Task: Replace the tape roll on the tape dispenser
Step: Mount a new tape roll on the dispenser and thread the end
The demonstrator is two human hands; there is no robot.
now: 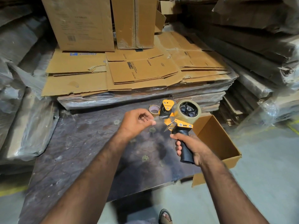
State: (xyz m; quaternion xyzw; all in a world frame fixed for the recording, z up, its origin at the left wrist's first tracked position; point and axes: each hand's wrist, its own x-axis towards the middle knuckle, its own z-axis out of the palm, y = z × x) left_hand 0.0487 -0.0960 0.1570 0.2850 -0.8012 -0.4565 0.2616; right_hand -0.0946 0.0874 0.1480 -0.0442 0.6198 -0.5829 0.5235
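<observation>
Flattened brown cardboard cartons [137, 70] lie stacked behind a dark, stained worktop [90, 143]. Over it, the right hand [192, 149] is clenched around the black handle of an orange-and-black handheld tape dispenser [181, 123], which carries a full roll of clear brownish packing tape [188, 110] on its hub. The left hand [137, 122] pinches the loose end of the clear tape strip [161, 118], drawn out from the dispenser's front. A near-empty cardboard tape core [153, 109] sits on the worktop just behind, and an open cardboard box [216, 139] stands at the right.

1 head-worn wide view, angled forward and down, close over the hands [161, 135]
</observation>
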